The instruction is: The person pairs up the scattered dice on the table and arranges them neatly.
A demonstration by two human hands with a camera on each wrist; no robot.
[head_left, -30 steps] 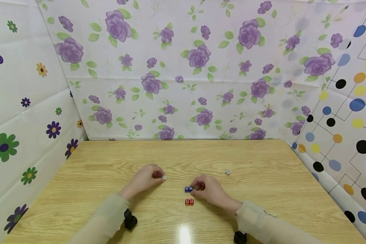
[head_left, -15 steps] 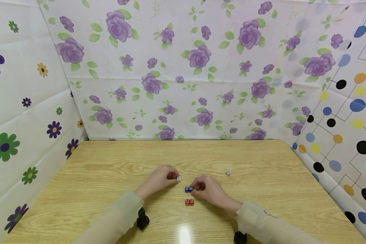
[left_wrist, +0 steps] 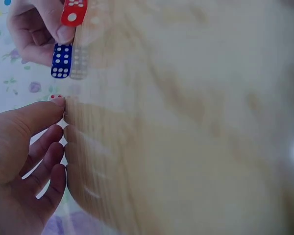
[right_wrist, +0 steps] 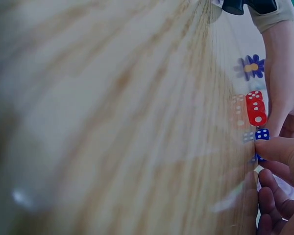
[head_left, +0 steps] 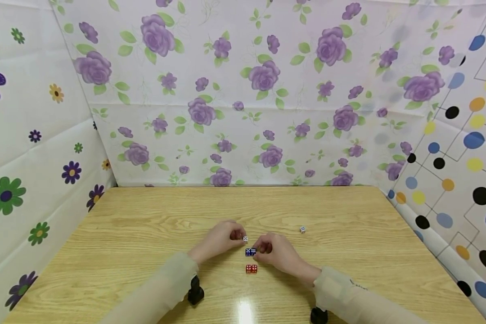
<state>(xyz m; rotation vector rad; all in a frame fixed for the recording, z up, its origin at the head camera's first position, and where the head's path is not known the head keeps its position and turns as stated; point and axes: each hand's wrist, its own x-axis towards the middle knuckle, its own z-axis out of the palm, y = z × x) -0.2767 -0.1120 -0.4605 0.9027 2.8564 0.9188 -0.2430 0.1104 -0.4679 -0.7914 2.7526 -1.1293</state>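
Note:
A white die is pinched between thumb and fingers of my left hand, just behind and left of the blue pair. In the left wrist view, a corner of that white die with red pips shows past the thumb tip. My right hand pinches the right one of two blue dice standing side by side on the table. The thumb covers part of a blue die in the right wrist view. Nearer the front, two red dice sit side by side, untouched.
Another white die lies alone at the back right of the wooden table. Flowered cloth rises behind the table's far edge, and patterned cloths line both sides. A black wrist mount hangs below the left sleeve.
My left hand has slid right with the white die, bringing it close to the blue pair. My right hand keeps its place at the blue dice.

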